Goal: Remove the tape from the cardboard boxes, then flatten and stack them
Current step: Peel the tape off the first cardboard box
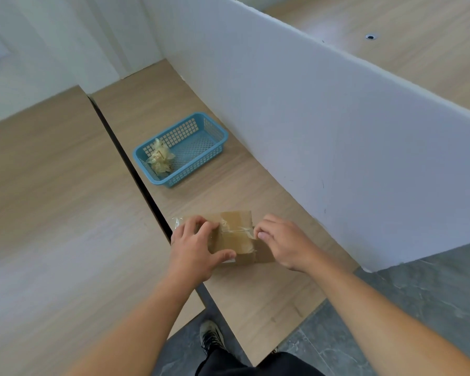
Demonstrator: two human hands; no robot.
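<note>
A small cardboard box (232,237) sits on the desk (255,294), close to the near edge. The left hand (194,248) grips it, with fingers curled over the top and the thumb along the near side. The right hand (285,240) has its fingers curled in at the right edge of the box. It looks like it is pinching the end of the clear tape (236,229) there.

What could go wrong:
- The tape is thin and shiny. It might rip into little strips if it is pulled too fast, and bits would stay stuck on.
- A hard pull might tear the brown paper off the box with the tape.
- If the left hand lets go a bit, the box might slide or tip, since it looks small and light.
- The loose tape might stick to the fingers or fold onto itself. Then it would be hard to drop into the blue basket (198,169), which is well away, farther back on the desk.

What is hard to see:
- The hands cover both ends of the box, so I cannot tell how much tape wraps around.
- The underside and far side of the box are hidden.
- The tape is see-through, so its edges are hard to find.
- A crumpled ball of tape (160,158) lies in the basket, but I cannot count its pieces.
- I see no other boxes and no stack.
</note>
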